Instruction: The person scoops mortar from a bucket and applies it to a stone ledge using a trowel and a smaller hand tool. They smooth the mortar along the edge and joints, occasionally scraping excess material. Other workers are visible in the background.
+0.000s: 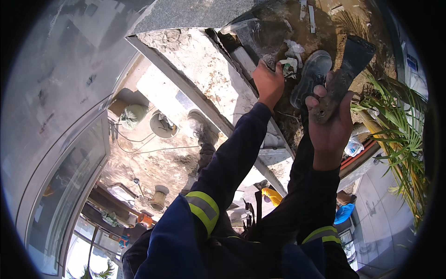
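Observation:
My right hand (327, 125), palm up, has its fingers curled round a dirty dark scraper (346, 69). Its wide black blade points up and right; a hole shows at the handle's end. To the left, my left hand (269, 83) is closed on a rough grey lump (269, 60), perhaps mortar. Just beyond that hand is a grey wedge-shaped piece (262, 39); whether it joins the lump I cannot tell. Crumpled white wrapping (291, 56) lies right of my left hand. One grey boot (316, 69) is planted on the soil between my hands.
A long pale ledge with a metal edge (183, 86) runs diagonally left of my arms. A leafy plant (395, 135) stands at the right. Down on the left floor are a round bucket (163, 124), a pale sack (132, 115) and a loose cable (162, 148).

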Motion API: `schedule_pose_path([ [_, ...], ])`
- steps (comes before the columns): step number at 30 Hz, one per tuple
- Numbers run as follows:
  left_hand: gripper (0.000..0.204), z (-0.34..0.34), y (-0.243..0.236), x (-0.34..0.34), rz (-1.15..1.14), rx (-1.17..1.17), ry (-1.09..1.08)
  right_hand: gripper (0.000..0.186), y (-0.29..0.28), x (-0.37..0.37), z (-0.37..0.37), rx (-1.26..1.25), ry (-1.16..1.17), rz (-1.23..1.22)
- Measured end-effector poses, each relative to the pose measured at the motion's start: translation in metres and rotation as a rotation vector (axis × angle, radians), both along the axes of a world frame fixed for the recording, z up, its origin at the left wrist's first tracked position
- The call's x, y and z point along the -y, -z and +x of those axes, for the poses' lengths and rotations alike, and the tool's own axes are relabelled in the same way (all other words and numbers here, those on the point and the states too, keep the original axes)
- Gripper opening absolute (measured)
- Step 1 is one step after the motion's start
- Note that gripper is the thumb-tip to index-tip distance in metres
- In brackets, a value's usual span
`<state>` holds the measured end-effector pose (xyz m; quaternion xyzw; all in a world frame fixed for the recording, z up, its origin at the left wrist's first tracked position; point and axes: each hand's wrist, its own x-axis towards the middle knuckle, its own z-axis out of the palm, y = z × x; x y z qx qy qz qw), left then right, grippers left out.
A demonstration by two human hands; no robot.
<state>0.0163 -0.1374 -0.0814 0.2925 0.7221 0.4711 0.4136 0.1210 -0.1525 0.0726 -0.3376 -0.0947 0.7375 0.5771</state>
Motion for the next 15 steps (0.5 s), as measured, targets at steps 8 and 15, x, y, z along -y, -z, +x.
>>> schedule_pose_path([
  [8,0.021,0.014,-0.006,-0.016,0.064,0.008,0.049,0.050,-0.001,-0.004,0.002,0.049,0.002,0.031],
  [15,0.019,0.011,0.009,-0.030,0.080,-0.207,0.112,0.050,-0.005,-0.008,0.008,-0.047,0.019,0.050],
])
